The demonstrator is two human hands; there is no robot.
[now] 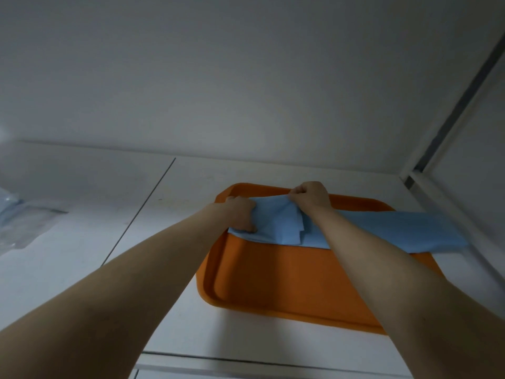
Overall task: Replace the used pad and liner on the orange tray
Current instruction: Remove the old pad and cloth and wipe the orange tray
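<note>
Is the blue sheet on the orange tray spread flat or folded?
Partly folded. Stacked edges of the blue sheet show between the left hand and right hand gripping it; most of the orange tray is bare.

Forearms bare — left hand [241,214], right hand [311,196] likewise.

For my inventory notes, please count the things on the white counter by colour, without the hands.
Orange: 1, the tray
Blue: 1, the folded sheet, held by the left hand and the right hand
Clear: 1, the plastic packaging
Total: 3
</note>
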